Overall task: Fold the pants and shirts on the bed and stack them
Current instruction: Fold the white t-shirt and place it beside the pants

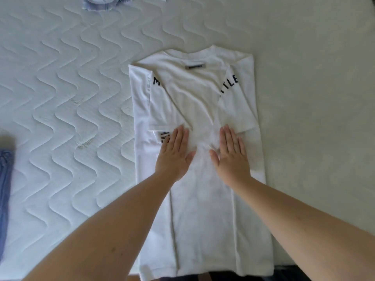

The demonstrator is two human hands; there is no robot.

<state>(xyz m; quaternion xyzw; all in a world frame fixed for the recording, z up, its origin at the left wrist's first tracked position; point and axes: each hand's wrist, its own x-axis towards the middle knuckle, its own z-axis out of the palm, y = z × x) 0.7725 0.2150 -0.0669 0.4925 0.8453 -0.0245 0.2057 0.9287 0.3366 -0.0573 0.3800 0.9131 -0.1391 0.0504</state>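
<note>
A white T-shirt [194,94] with dark lettering lies face down on the bed, collar away from me, both sides and sleeves folded in over its back. My left hand [175,153] presses flat on the shirt's middle, fingers straight. Beside it, my right hand [231,154] presses flat as well, a small gap between the thumbs. The shirt's hem reaches the near edge of the bed.
The quilted white mattress [67,94] spreads left and behind the shirt. A pale blue garment [105,2] lies crumpled at the far edge. A blue denim-like piece [5,189] shows at the left edge. The bed's near edge [288,264] is low right.
</note>
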